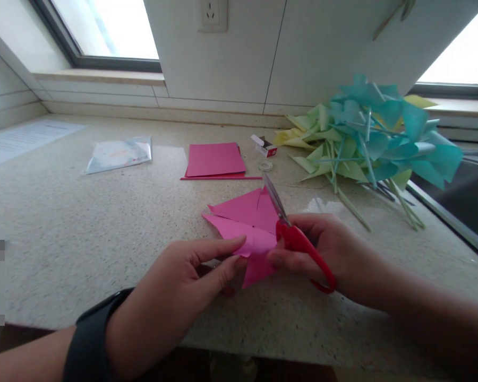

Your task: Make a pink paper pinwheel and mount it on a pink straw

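Observation:
A pink paper square (239,206), with slits cut in from its corners and a small dark dot near its middle, is held just above the counter. My left hand (207,270) pinches its near left part between thumb and fingers, where the paper curves up. In my right hand (322,244) is a pair of scissors (302,246) with red handles, the blades together and pointing up and away over the paper's right side. The right thumb also touches the paper's right edge. The fingers behind the handles are partly hidden.
Behind the paper lie a stack of pink sheets (215,159), a thin pink stick (221,179), a small open box (265,146) and a tape roll (265,165). Blue, green and yellow paper pinwheels (382,132) pile up at right, beside a sink (458,196). A plastic packet (119,154) lies left.

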`<move>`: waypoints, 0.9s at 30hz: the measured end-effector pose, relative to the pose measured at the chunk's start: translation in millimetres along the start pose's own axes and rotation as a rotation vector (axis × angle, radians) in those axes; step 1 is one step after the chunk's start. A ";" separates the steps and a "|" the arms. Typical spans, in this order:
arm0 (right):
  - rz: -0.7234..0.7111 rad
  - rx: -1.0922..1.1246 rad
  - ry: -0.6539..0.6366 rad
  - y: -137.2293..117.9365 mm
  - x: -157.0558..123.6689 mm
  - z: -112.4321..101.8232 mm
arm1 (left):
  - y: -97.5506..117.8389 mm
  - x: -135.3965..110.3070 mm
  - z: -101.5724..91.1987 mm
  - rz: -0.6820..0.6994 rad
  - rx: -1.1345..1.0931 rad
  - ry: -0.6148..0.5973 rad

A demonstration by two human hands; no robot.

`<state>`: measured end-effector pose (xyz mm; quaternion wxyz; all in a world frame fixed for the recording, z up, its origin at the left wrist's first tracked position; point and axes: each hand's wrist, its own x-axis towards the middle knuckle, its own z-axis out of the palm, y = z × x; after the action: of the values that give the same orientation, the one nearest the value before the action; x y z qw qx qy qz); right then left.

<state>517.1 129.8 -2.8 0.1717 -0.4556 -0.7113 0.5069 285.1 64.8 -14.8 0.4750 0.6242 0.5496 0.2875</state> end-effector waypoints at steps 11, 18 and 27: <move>-0.010 0.299 -0.022 -9.6 -0.2 15.9 | 7.1 1.8 14.2 0.166 0.116 0.008; 0.005 0.335 0.013 -6.8 3.2 16.7 | 4.6 -1.7 18.3 0.227 0.159 0.029; -0.021 0.400 0.050 -8.6 0.6 14.8 | -2.2 -2.9 19.4 0.067 -0.092 0.091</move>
<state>502.3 121.3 -1.8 0.2820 -0.4174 -0.5965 0.6249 300.6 56.6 -23.8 0.4679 0.6061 0.5356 0.3560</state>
